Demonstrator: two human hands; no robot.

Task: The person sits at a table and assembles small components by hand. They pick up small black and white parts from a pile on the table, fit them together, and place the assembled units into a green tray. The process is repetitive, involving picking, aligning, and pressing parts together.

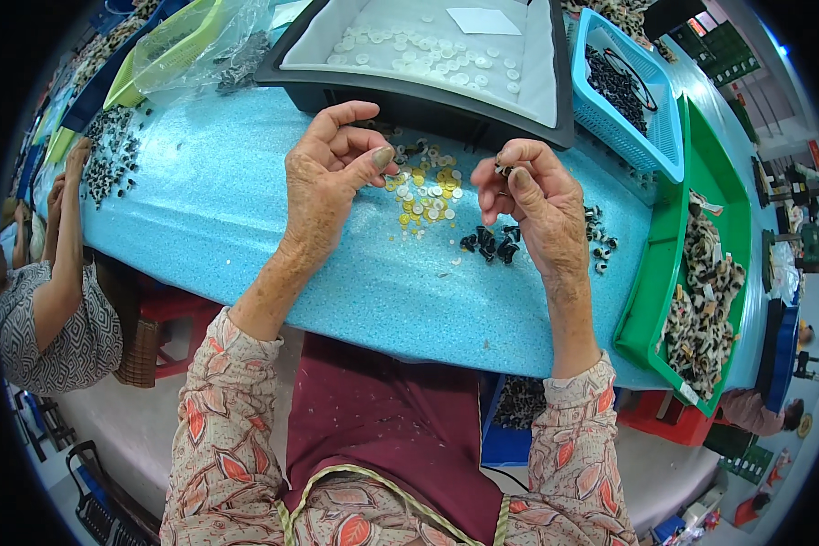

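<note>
Both my hands are raised over the blue table (382, 300), a short gap apart. My left hand (329, 173) has its fingers curled and the thumb against the fingertips; whatever sits in that pinch is too small to make out. In my right hand (548, 202), thumb and fingers pinch a small dark piece (504, 170), with the other fingers bent. Between and below the hands lie small yellow and white discs (423, 196), loosely scattered. Several glossy black pieces (491, 244) form a little heap under my right hand. Small black-and-white pieces (602, 244) lie beside my right wrist.
A black tray (409, 102), lined in white, holds translucent discs beyond my hands. To its right stand a blue basket (651, 150) of black pieces and a green bin (646, 314) of spotted plush pieces. A co-worker's arm (59, 282) is at the left, near scattered dark pieces (109, 155).
</note>
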